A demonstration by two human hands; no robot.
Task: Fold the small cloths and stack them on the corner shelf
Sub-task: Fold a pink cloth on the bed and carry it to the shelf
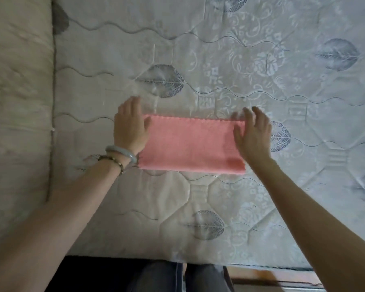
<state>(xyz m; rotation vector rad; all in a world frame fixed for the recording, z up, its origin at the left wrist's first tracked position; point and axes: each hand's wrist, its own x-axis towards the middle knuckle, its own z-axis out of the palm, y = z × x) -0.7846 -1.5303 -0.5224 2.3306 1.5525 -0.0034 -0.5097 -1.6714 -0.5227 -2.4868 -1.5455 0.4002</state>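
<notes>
A pink cloth (190, 144) lies folded into a long rectangle on the quilted mattress (219, 70), its scalloped edge on the far side. My left hand (131, 127) is at the cloth's left end with straight fingers, its palm over the left edge. My right hand (253, 135) is spread at the right end, fingers extended over the far right corner. Neither hand grips the cloth. The corner shelf is not in view.
The mattress, printed with grey leaves, fills most of the view. A beige padded surface (19, 102) runs along its left side. My legs (183, 277) and a wooden edge (272, 277) show at the bottom.
</notes>
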